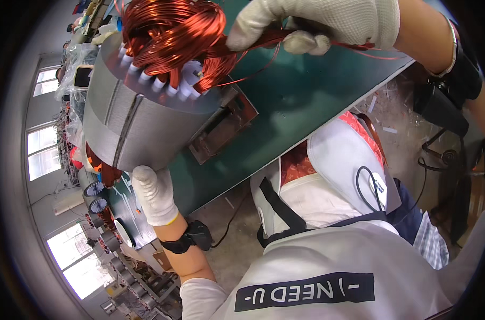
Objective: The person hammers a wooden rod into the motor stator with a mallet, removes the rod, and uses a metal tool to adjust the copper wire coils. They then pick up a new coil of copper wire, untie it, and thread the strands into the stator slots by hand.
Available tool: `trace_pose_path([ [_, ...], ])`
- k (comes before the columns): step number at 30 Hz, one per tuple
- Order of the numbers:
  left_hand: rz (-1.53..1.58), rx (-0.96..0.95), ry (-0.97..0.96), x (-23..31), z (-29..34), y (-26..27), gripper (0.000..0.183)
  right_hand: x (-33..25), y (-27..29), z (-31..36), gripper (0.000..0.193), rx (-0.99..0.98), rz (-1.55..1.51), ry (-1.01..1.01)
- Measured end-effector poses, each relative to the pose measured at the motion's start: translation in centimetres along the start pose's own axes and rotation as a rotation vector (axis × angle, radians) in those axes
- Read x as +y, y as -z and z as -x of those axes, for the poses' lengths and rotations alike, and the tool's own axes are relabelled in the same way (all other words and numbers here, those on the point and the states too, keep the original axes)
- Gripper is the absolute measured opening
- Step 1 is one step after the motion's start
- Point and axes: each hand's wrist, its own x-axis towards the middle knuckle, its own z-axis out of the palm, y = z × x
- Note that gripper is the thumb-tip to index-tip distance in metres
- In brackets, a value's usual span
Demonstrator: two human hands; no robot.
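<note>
A grey metal motor stator [151,120] lies on its side, tilted, over the green table. Red-brown enamelled copper wire coils [173,32] bulge out of its upper end, with white slot liners [159,84] showing along the rim. My right hand [312,29], in a white knit glove, is closed round a gathered strand of the copper wire to the right of the coils; loose wire ends trail past it. My left hand [154,194], gloved too, grips the stator's lower edge; its thumb shows and its other fingers are mostly hidden. More copper winding [106,173] pokes out of the lower end.
Under the stator is a brown rectangular block [226,125] on the green table [290,109]. Plastic bags [77,69] and a phone-like dark device [83,76] lie at the left. A cable and black stand [440,106] are beyond the table's edge at right. Several stators [127,274] stand at lower left.
</note>
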Motion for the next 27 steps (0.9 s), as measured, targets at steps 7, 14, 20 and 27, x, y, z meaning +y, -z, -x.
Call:
trace_pose_path([
  [7, -0.106, -0.008, 0.055, -0.1, 0.1, 1.2, 0.117, -0.4, 0.4, 0.6, 0.024, -0.239, -0.399, -0.204],
  [14, -0.013, -0.075, 0.018, 0.1, 0.8, 0.9, 0.099, -1.1, -0.7, 0.2, 0.024, -0.266, -0.224, -0.2],
  [20, -0.995, 0.648, -0.574, 2.7, 6.4, -5.5, 0.034, -0.5, -1.2, -0.2, 0.026, -0.045, 0.061, -0.159],
  [27, -1.1, -0.192, -1.148, 14.1, 4.4, -5.7, 0.014, 1.6, -0.1, -1.5, 0.027, -0.147, -0.221, -0.15],
])
